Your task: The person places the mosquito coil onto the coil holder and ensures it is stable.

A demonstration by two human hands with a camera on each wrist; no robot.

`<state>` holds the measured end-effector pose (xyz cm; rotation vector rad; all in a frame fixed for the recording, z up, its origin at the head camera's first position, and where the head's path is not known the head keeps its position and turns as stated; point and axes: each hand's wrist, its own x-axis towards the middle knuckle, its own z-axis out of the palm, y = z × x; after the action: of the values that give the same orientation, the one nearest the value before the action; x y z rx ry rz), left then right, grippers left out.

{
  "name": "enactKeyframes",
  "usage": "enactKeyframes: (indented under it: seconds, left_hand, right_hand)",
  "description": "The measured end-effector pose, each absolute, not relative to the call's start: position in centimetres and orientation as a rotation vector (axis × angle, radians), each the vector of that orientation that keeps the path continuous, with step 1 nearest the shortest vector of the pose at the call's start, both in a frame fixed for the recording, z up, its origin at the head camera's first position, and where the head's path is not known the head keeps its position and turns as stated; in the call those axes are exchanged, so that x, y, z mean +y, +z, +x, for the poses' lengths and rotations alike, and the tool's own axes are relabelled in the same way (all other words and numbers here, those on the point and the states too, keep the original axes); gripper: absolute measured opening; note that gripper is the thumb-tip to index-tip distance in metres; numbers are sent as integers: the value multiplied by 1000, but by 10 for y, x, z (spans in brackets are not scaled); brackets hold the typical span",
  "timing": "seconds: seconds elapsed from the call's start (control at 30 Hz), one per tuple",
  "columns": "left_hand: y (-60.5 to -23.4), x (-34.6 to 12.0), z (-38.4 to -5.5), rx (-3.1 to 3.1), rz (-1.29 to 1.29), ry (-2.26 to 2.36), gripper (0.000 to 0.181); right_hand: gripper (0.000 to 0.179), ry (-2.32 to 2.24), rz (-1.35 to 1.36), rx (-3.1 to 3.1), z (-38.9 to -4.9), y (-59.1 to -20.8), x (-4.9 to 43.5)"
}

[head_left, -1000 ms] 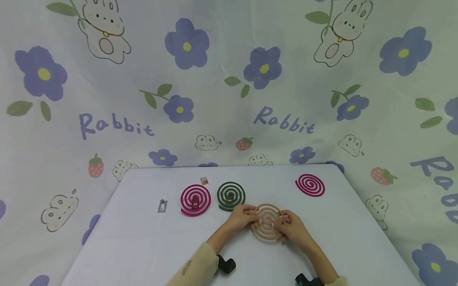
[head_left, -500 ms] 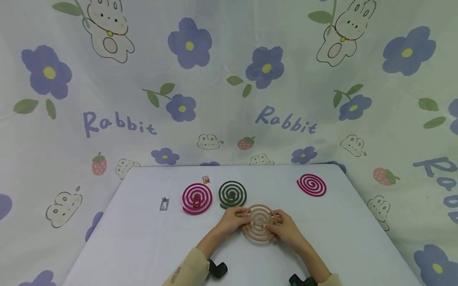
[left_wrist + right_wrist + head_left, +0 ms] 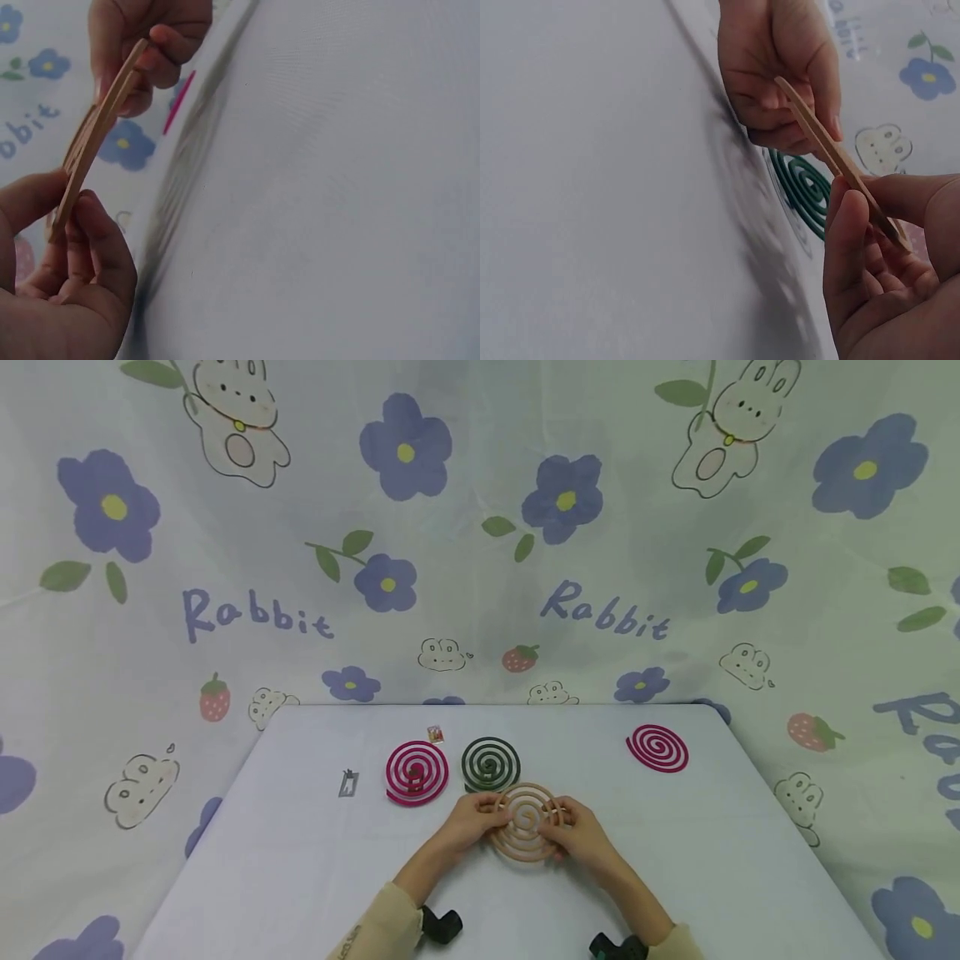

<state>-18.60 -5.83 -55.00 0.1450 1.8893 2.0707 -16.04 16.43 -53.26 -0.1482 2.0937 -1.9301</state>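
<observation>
A tan mosquito coil (image 3: 527,817) is held up between both hands, tilted with its flat face toward the head camera. My left hand (image 3: 468,821) pinches its left edge between thumb and fingers; my right hand (image 3: 583,835) pinches the right edge. Both wrist views show the coil (image 3: 98,140) nearly edge-on, off the table. Just behind it lies a dark green mosquito coil (image 3: 490,766), partly covered at its lower edge in the head view. Left of that is a magenta mosquito coil (image 3: 417,774) with a small dark piece at its middle.
Another magenta coil (image 3: 657,748) lies at the back right. A small metal coil stand (image 3: 348,782) is at the left, and a tiny printed packet (image 3: 436,734) sits behind the left magenta coil. The white table (image 3: 285,860) meets a patterned cloth (image 3: 465,552) at the back.
Both hands have moved left with the tan coil, bringing it in front of the green coil's lower right. The head view has shifted slightly; the coils on the table stay put.
</observation>
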Motion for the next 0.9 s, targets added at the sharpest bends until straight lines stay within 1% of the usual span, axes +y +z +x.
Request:
enactKeyframes:
  seconds: [0.1, 0.3, 0.6, 0.9]
  left_hand:
    - [-547, -65, -184, 1880, 142, 2075, 34]
    - [-542, -76, -181, 1859, 125, 2104, 40]
    - [-548, -91, -173, 1858, 82, 2152, 41]
    - [-549, -108, -173, 1841, 80, 2183, 44]
  right_hand:
    - [38, -1960, -142, 2068, -165, -542, 158]
    - [44, -1994, -152, 2038, -167, -544, 145]
    - [43, -1989, -185, 2017, -166, -547, 128]
    - [47, -1958, -216, 2029, -170, -544, 111]
